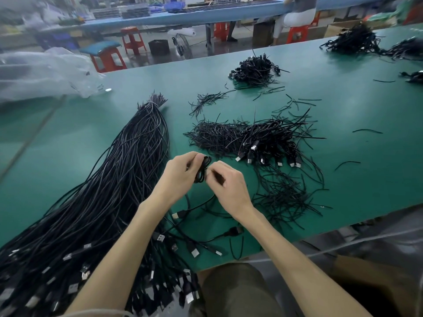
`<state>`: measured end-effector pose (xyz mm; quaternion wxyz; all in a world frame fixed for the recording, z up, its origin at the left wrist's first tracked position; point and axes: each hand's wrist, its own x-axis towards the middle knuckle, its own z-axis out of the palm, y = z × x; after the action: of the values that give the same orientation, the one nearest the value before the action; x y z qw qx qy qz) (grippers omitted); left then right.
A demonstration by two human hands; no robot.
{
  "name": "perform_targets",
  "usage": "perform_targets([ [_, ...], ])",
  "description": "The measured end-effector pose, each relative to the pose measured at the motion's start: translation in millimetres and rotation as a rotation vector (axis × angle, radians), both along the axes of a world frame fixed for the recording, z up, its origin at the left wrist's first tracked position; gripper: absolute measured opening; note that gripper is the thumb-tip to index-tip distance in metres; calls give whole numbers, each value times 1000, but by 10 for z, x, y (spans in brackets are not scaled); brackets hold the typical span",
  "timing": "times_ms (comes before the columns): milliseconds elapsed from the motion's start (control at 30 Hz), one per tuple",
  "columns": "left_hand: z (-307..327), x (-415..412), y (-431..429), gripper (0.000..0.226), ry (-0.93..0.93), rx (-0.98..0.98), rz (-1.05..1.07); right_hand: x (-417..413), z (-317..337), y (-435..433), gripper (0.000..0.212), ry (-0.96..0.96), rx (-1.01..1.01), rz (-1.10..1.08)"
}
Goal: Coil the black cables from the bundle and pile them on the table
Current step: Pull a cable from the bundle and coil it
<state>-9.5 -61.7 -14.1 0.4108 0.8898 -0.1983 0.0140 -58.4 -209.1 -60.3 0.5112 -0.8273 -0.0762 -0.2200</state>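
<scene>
A long bundle of black USB cables (109,191) lies on the green table (68,138) at the left, its plugs toward me. Between my hands is a small coil of black cable (202,169). My left hand (180,173) grips the coil's left side with curled fingers. My right hand (225,181) pinches the coil from the right. A pile of coiled cables (272,143) with silver plugs lies just beyond my right hand. The held cable's tail runs down under my right wrist toward a plug (177,215) on the table.
Short black tie wires (215,133) are heaped beside the pile and scattered below it (281,197). More cable piles sit farther back (254,69) and at the far right (352,41). A clear plastic bag (41,74) lies at the left edge. Red stools stand beyond.
</scene>
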Motion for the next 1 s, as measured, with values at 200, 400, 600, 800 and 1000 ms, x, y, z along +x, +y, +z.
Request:
perform_targets([
  [200, 50, 37, -23, 33, 67, -41, 29, 10, -32, -2, 18, -8, -20, -13],
  [400, 82, -11, 99, 17, 196, -165, -77, 60, -20, -36, 26, 33, 84, -98],
  [600, -10, -91, 91, 7, 35, -113, 10, 69, 17, -9, 29, 154, 266, -86],
  [800, -51, -221, 10, 7, 20, -149, 24, 92, 188, -59, 18, 230, 383, -61],
  [1000, 17, -86, 413, 24, -218, 363, 378, 262, 540, -604, 19, 305, 664, -238],
])
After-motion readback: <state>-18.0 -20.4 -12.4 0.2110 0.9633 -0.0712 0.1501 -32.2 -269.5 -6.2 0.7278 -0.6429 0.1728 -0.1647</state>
